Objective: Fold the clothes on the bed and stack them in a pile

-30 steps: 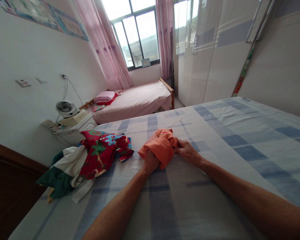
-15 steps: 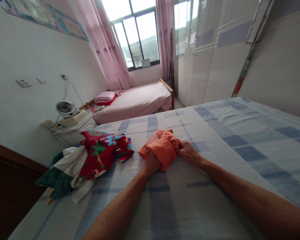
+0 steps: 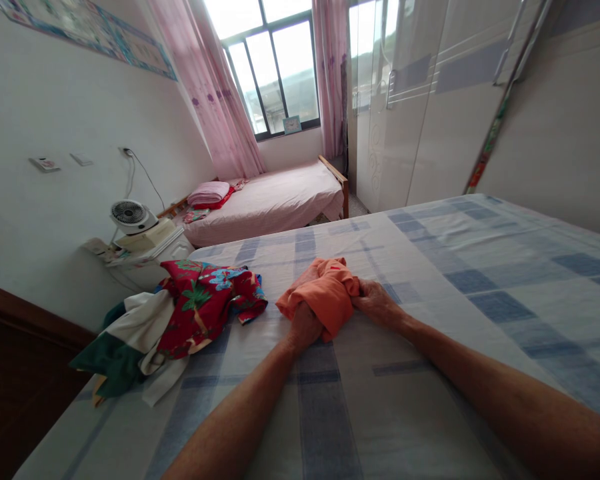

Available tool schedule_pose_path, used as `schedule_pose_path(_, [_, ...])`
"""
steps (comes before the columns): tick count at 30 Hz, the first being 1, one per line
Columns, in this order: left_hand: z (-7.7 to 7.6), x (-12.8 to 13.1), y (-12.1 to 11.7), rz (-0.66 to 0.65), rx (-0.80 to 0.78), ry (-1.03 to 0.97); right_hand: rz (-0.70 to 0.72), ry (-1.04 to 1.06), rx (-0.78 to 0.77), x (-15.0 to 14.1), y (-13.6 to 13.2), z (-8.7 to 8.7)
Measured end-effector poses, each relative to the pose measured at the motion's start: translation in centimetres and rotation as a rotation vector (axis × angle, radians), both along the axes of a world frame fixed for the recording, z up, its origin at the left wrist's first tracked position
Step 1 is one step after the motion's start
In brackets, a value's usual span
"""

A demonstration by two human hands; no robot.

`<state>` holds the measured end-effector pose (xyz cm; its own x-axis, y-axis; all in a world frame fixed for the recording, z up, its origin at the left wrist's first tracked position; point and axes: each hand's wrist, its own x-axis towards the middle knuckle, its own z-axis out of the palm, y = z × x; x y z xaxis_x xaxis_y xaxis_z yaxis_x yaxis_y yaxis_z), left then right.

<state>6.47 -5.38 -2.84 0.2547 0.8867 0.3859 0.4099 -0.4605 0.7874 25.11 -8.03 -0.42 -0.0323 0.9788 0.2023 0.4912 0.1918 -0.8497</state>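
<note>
An orange garment (image 3: 323, 293) lies bunched on the blue-checked bed sheet (image 3: 430, 280) in front of me. My left hand (image 3: 304, 327) is tucked under its near edge, fingers closed into the cloth. My right hand (image 3: 377, 303) grips its right side with the fingers pinched on the fabric. Both forearms rest low over the sheet.
A pile of clothes, red floral (image 3: 205, 300) on top of white and green pieces (image 3: 130, 343), lies at the bed's left edge. Beyond are a small fan (image 3: 129, 215) on a side table, a pink bed (image 3: 275, 200) under the window, and wardrobe doors (image 3: 430, 100) on the right.
The hands have drawn the orange garment slightly tighter and shifted it a little; the fold at its right side has changed shape. The clothes pile has not moved.
</note>
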Motion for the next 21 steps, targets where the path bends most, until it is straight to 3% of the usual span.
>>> schedule_pose_path(11, [-0.8, -0.3, 0.5, -0.016, -0.035, 0.079, -0.016, -0.039, 0.016, 0.0, 0.0, 0.0])
schedule_pose_path(21, [-1.2, -0.4, 0.5, -0.028, 0.047, 0.148, -0.018, -0.088, 0.022, 0.1, 0.1, -0.1])
